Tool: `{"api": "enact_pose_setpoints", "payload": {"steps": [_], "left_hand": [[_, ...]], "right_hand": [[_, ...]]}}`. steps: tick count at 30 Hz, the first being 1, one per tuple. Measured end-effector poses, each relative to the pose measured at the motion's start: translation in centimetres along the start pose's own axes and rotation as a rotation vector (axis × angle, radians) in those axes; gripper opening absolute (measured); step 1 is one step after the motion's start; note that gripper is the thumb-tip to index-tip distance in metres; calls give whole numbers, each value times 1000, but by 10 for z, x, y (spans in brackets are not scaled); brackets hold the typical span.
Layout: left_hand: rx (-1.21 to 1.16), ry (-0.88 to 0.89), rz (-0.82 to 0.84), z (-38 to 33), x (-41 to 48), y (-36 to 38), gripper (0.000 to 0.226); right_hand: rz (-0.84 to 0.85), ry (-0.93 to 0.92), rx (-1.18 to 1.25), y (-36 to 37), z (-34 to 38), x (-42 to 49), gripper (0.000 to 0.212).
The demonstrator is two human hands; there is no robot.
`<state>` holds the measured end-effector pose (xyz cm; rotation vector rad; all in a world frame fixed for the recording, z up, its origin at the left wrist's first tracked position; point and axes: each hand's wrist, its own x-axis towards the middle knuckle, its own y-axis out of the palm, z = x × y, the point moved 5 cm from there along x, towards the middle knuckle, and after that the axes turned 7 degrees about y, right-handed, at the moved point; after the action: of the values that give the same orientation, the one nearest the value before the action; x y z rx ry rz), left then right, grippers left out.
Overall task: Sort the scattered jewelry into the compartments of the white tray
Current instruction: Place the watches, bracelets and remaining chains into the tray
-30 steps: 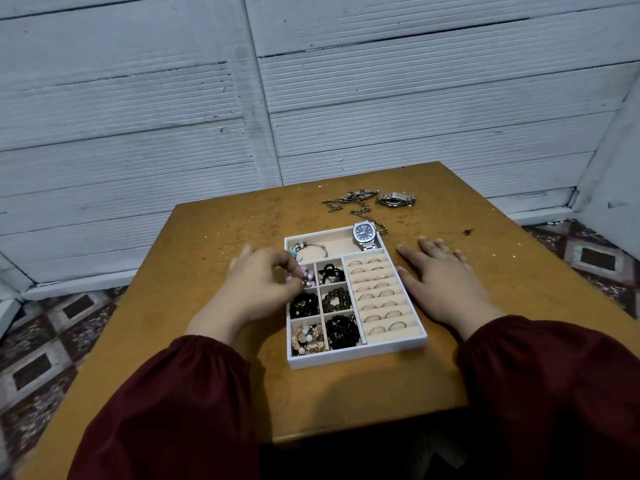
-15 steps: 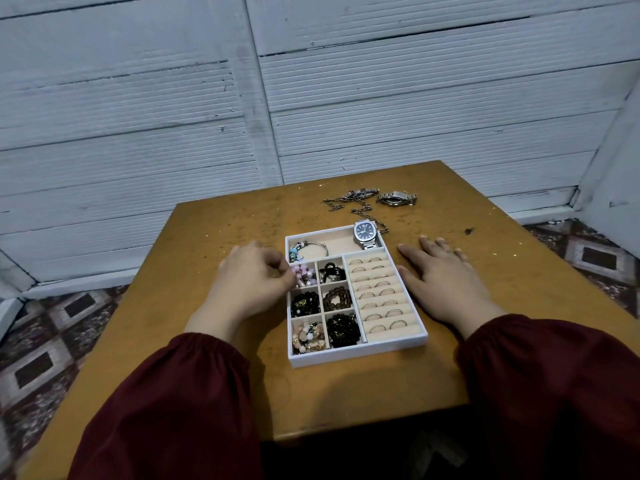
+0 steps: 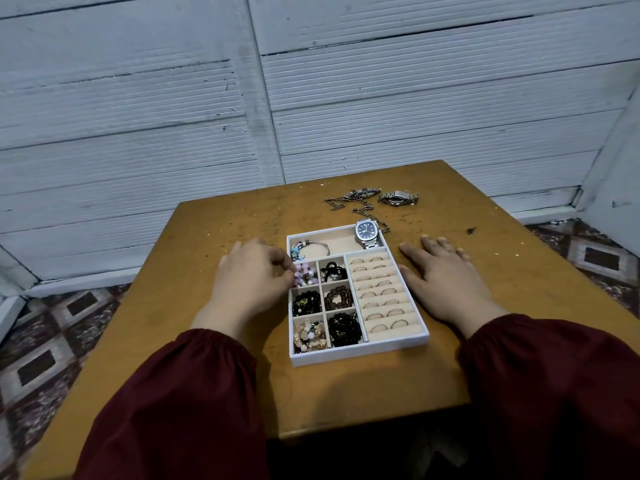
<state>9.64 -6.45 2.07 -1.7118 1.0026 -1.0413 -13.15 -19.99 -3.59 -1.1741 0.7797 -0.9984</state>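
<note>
Left hand (image 3: 252,278) curled, pinching the pink bead bracelet (image 3: 305,274) at frame centre, right hand (image 3: 446,282) flat, empty: we risk snagging it out of the white tray (image 3: 360,355)

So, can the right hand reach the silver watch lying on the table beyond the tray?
Probably yes. The right hand rests flat and empty beside the white tray, and the table between it and the silver watch appears bare, apart from a small dark speck off to the side.
</note>
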Motion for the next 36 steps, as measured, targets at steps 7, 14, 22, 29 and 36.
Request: {"api": "enact_pose_setpoints", "payload": {"steps": [7, 14, 22, 29, 36], "left_hand": [[-41, -1, -2, 1, 0, 6, 11], [-68, -9, -16, 3, 2, 10, 13], [-301, 88, -152, -15, 5, 3, 6], [-480, 194, -168, -50, 17, 0, 16], [-566, 249, -132, -81, 53, -2, 16]], "right_hand": [[2, -1, 2, 0, -1, 0, 55], [1, 0, 10, 0, -1, -1, 56], [-120, 23, 237, -11, -1, -3, 43], [-316, 38, 486, -30, -4, -5, 21], [-341, 12, 542, -41, -3, 17, 17]]}}
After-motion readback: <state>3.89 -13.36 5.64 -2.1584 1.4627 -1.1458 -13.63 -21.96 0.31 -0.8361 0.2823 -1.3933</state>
